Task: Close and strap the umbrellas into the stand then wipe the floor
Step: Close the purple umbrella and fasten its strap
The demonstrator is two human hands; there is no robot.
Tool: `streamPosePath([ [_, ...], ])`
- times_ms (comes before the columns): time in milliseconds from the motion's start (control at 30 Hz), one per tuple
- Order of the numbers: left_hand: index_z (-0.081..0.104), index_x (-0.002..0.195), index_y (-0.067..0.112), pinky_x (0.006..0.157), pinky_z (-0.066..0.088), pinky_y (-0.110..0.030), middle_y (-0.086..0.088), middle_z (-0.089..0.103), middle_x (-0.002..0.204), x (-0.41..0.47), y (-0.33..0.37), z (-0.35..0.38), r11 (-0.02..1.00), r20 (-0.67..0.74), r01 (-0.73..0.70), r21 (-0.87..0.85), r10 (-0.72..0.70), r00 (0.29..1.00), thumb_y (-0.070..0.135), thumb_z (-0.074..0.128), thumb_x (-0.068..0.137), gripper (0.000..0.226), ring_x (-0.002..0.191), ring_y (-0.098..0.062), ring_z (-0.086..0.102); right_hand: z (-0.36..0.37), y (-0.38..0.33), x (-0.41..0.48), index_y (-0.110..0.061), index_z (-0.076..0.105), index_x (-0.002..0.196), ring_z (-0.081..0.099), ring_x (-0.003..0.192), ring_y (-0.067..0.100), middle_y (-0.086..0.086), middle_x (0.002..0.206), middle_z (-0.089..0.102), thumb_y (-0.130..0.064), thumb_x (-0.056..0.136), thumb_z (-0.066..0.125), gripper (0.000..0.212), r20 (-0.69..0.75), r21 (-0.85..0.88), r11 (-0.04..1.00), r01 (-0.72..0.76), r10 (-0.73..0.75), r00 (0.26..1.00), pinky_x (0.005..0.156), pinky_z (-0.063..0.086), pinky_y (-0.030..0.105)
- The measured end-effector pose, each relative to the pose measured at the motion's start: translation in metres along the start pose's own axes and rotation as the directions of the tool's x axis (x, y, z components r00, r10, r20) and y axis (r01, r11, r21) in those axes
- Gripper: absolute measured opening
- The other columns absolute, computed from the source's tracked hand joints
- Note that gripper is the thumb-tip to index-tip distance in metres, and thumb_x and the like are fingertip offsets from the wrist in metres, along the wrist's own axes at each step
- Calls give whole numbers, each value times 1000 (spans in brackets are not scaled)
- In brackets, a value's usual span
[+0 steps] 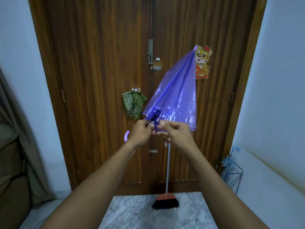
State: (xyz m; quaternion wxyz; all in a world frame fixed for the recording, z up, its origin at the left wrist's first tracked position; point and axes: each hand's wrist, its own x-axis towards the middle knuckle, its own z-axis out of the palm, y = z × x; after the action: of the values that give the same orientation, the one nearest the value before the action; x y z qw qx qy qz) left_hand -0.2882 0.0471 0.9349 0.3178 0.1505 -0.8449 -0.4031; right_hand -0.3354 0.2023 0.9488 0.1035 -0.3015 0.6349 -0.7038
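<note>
1. The translucent purple plastic umbrella (pixel 175 95) is held in mid-air before the brown wooden double door (pixel 99 80), its canopy collapsed but loose, tip up and to the right.
2. The left hand (pixel 140 132) is closed around the shaft near the curved handle; the right hand (pixel 175 134) pinches at the canopy's lower edge. Gathering the folds evenly before strapping would likely serve best.
3. The black wire umbrella stand (pixel 234 176), in the floor's right corner, holds one furled blue umbrella (pixel 230 160).
</note>
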Motion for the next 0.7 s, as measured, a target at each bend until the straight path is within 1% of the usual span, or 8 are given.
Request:
streamPosePath([
  [67, 65, 66, 17, 63, 41, -29, 7, 66, 61, -6, 3, 0, 1000, -47, -4, -2, 4, 999, 21, 53, 99, 36, 52, 1, 53, -9, -16, 7, -16, 78, 91, 75, 76, 17, 0, 87, 79, -39, 89, 71, 24, -288, -89, 990, 109, -130, 949, 72, 61, 37],
  [133, 67, 68, 12, 57, 41, -25, 6, 66, 60, -14, 8, 4, 1000, -85, -5, -8, 5, 996, 20, 52, 101, 37, 48, 2, 54, -18, -32, 19, -27, 75, 104, 71, 97, 13, -9, 104, 76, -60, 78, 70, 42, -457, -140, 981, 133, -183, 870, 87, 58, 41],
  [200, 69, 68, 11, 59, 41, -27, 4, 68, 63, -19, 10, 10, 999, -127, -32, -22, 29, 991, 25, 52, 100, 38, 53, -1, 57, -20, -41, 36, -27, 58, 136, 61, 123, 18, -6, 136, 62, -74, 66, 70, 85, -415, -83, 996, 17, -50, 908, 104, 50, 48],
  [267, 67, 68, 13, 61, 39, -33, 4, 67, 63, -22, 16, 15, 996, -149, -81, -29, 75, 986, 33, 51, 95, 37, 61, -12, 60, -15, -43, 51, -21, 43, 147, 60, 125, 22, -2, 143, 57, -79, 56, 75, 113, -297, 103, 993, -56, 85, 951, 105, 50, 50],
  [467, 69, 84, 10, 59, 41, -28, 6, 64, 62, -31, 39, 17, 978, -113, -208, -27, 204, 973, 21, 55, 99, 23, 56, -2, 56, 6, -59, 57, -14, 62, 111, 74, 96, 22, 5, 113, 74, -50, 78, 81, 52, -178, 311, 950, 14, 44, 983, 83, 62, 36],
  [567, 69, 117, 24, 79, 57, -40, 8, 76, 95, -32, 34, 12, 980, 18, -189, -59, 190, 982, 36, 56, 94, 28, 86, -14, 70, 3, -61, 57, -9, 65, 108, 70, 75, 12, 4, 96, 72, -21, 91, 73, 22, -252, 240, 963, 121, -59, 966, 57, 56, 16],
  [633, 62, 135, 27, 101, 52, -37, 17, 70, 118, -36, 40, -1, 991, 142, -135, 20, 131, 981, 41, 68, 83, 54, 112, -7, 64, 0, -61, 58, -8, 63, 115, 67, 76, 8, -1, 93, 69, -14, 94, 69, 23, -283, 134, 976, 174, -130, 950, 56, 52, 11],
  [700, 68, 128, 16, 92, 52, -29, 16, 68, 101, -37, 49, -19, 992, 229, -96, 79, 76, 970, 30, 75, 72, 59, 98, -1, 62, -3, -60, 58, -10, 59, 120, 68, 84, 13, -1, 97, 68, -14, 94, 68, 27, -260, 98, 981, 170, -140, 956, 66, 56, 18],
])
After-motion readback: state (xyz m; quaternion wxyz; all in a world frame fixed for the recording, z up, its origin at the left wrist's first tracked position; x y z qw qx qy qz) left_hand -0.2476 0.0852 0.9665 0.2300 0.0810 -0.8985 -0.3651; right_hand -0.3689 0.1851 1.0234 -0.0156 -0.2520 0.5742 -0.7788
